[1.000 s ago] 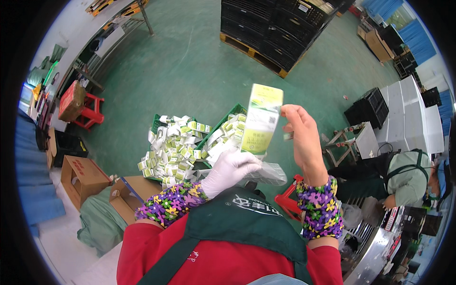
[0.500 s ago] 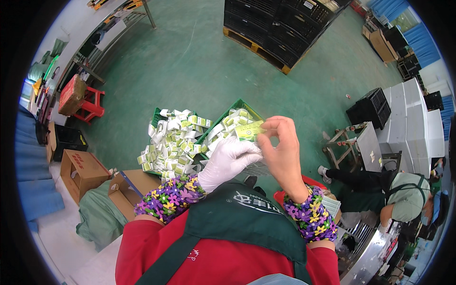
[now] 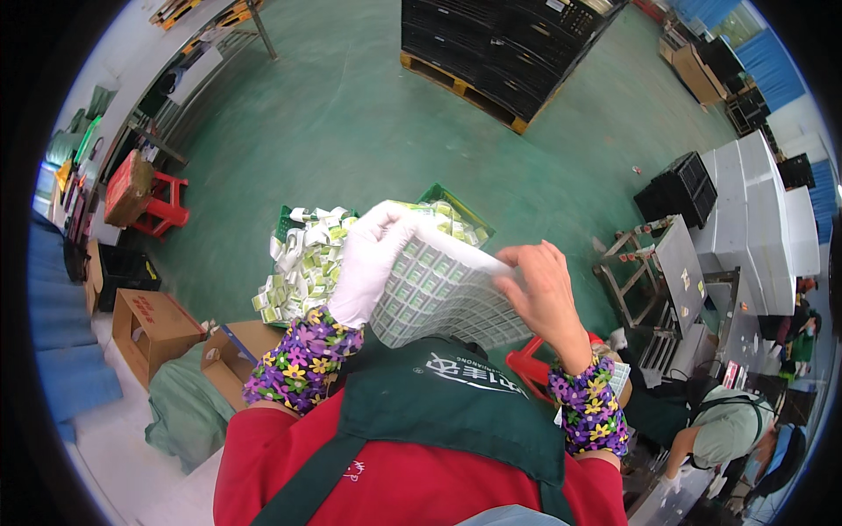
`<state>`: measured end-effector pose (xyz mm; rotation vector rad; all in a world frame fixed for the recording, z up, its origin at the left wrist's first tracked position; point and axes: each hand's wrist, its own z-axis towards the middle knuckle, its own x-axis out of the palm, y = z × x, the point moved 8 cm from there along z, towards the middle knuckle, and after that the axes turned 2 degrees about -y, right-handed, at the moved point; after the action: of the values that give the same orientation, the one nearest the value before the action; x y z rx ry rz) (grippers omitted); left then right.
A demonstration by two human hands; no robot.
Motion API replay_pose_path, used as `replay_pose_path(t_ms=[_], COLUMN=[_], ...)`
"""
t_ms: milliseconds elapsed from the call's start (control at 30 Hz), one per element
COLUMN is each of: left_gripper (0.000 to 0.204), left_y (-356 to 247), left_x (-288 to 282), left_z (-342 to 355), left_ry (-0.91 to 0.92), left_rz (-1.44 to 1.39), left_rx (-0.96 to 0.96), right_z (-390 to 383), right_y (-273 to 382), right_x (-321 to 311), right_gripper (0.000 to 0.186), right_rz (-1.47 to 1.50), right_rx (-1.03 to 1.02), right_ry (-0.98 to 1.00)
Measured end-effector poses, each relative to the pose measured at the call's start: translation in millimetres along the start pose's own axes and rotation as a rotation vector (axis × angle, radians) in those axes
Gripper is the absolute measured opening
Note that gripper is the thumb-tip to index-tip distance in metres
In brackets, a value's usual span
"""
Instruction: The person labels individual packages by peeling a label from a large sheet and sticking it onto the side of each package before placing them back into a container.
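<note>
My gloved left hand (image 3: 367,259) pinches the upper left corner of a sheet of small green stickers (image 3: 434,294), raised in front of my apron. My bare right hand (image 3: 539,294) grips the upper right edge of the curved sheet, thumb near its top. Just beyond are two green crates (image 3: 465,205) piled with folded white and yellow-green cartons (image 3: 303,245), partly hidden by the sheet and my hands.
Black crates (image 3: 491,48) stand on a pallet ahead. A red stool (image 3: 162,210) and cardboard boxes (image 3: 149,324) are at left. At right are white foam boxes (image 3: 745,210), a metal trolley (image 3: 667,272) and a co-worker (image 3: 728,421) bending over.
The yellow-green carton I held is no longer visible in my hands. The sticker sheet has risen between them, my left hand moving up and left. The co-worker has shifted downward.
</note>
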<state>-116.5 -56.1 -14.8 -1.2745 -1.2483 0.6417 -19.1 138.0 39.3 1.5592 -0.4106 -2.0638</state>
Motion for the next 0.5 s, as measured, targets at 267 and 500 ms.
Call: replay_pose_path(t_ms=[267, 500], left_gripper=[0.021, 0.012], left_y=[-14.1, 0.5], left_x=[21.8, -7.2], left_z=[-12.3, 2.9], left_ry=[0.026, -0.03], left_rz=[0.068, 0.011], left_rx=[0.115, 0.109], right_z=[-5.8, -33.7], right_y=[-19.1, -52.5], right_x=[-5.3, -79.6], right_gripper=[0.012, 0.032], right_rz=[0.025, -0.086], right_rx=[0.076, 0.228], right_ry=[0.127, -0.533])
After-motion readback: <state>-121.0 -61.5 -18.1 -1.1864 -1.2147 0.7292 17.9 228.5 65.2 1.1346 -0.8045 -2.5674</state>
